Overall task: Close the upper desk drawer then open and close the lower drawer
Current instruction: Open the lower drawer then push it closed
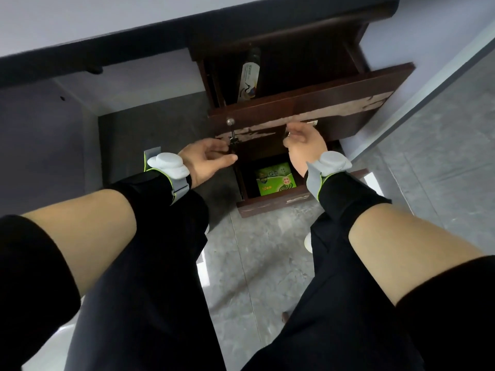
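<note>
Dark wood upper drawer (308, 108) stands open; your right hand (302, 145) pinches its handle, your left hand (209, 162) closes on dangling keys (232, 141).

Head view looks steeply down (close).

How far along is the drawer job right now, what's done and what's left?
Nothing looks finished. The dark wooden upper drawer stands pulled out, a white bottle lying inside. Both hands are at its front: left hand by the hanging keys, right hand at the metal handle. The lower drawer, holding a green box, is also open; both need closing.
</note>
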### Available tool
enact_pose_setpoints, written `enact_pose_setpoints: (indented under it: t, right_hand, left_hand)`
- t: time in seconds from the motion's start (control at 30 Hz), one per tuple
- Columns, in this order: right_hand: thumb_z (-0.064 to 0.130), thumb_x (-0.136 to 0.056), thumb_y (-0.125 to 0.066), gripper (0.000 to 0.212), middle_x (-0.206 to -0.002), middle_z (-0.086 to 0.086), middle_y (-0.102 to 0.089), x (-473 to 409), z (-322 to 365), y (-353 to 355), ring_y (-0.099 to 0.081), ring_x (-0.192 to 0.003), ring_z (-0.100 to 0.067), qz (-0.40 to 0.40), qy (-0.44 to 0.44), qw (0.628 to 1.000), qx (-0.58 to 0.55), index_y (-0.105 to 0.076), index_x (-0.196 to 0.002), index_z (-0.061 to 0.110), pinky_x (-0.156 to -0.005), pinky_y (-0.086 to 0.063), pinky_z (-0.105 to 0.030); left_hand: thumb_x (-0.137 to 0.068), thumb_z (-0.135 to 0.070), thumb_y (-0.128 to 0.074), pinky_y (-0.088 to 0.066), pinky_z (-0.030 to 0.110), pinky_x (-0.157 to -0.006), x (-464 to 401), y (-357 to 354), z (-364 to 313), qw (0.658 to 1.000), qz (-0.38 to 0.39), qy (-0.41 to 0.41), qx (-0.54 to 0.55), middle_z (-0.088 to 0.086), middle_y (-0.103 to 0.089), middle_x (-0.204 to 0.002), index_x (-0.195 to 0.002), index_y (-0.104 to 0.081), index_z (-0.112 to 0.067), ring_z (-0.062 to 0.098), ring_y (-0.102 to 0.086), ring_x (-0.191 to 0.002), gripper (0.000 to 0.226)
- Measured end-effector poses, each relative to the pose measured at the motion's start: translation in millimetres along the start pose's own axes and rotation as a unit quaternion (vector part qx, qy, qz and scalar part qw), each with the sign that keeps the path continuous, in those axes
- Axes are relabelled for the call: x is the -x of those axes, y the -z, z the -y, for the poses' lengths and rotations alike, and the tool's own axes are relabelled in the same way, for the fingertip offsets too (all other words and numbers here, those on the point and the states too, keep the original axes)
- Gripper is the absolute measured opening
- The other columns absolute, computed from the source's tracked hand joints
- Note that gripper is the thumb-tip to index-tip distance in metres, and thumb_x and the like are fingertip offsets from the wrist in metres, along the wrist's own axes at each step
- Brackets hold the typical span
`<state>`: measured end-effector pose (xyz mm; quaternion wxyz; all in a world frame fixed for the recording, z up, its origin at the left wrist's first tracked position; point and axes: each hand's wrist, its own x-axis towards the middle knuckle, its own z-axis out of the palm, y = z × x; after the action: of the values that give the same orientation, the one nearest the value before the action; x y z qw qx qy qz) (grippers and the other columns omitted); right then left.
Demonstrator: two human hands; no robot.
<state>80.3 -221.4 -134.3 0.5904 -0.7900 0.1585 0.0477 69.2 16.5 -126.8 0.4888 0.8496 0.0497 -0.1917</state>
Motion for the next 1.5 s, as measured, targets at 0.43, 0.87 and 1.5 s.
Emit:
enact_pose_setpoints:
  t: [0.43, 0.87, 1.5]
  right_hand:
    - [0.013, -0.092, -0.057, 0.044, -0.105, 0.011, -0.057, -29.8, -7.5, -10.2, -0.057, -0.105, -0.011, 0.075, -0.062, 0.991, -0.096, -0.051, -0.135, 0.015, -0.11, -0.042, -0.043]
    - [0.051, -0.09, -0.043, 0.053, -0.138, 0.003, -0.055, -35.1, -10.0, -22.8, -0.051, -0.128, -0.016, 0.114, -0.052, 0.991, -0.053, -0.053, -0.136, 0.026, -0.111, -0.04, -0.046]
    - [0.068, -0.086, -0.03, 0.071, -0.152, 0.005, -0.043, -5.6, -19.1, -15.7, -0.035, -0.142, -0.015, 0.149, -0.079, 0.985, 0.014, -0.044, -0.143, 0.029, -0.12, -0.023, -0.042]
  left_hand:
    - [-0.075, -0.07, -0.056, -0.032, 0.023, -0.104, -44.9, -6.6, 26.1, 0.993, -0.079, -0.052, -0.063, -0.021, -0.053, -0.132, -0.14, -0.042, -0.04, -0.004, -0.045, -0.125, 0.073]
    - [-0.071, -0.064, -0.065, -0.029, 0.042, -0.117, -95.9, -23.8, 20.1, 0.988, -0.13, -0.02, 0.079, -0.011, -0.046, -0.149, -0.147, -0.031, -0.042, 0.005, -0.037, -0.139, 0.086]
    - [-0.083, -0.011, -0.07, -0.036, 0.011, -0.087, -94.5, -24.2, 21.8, 0.99, -0.071, 0.104, 0.056, 0.006, -0.052, -0.141, -0.146, -0.042, -0.009, 0.022, -0.048, -0.131, 0.07]
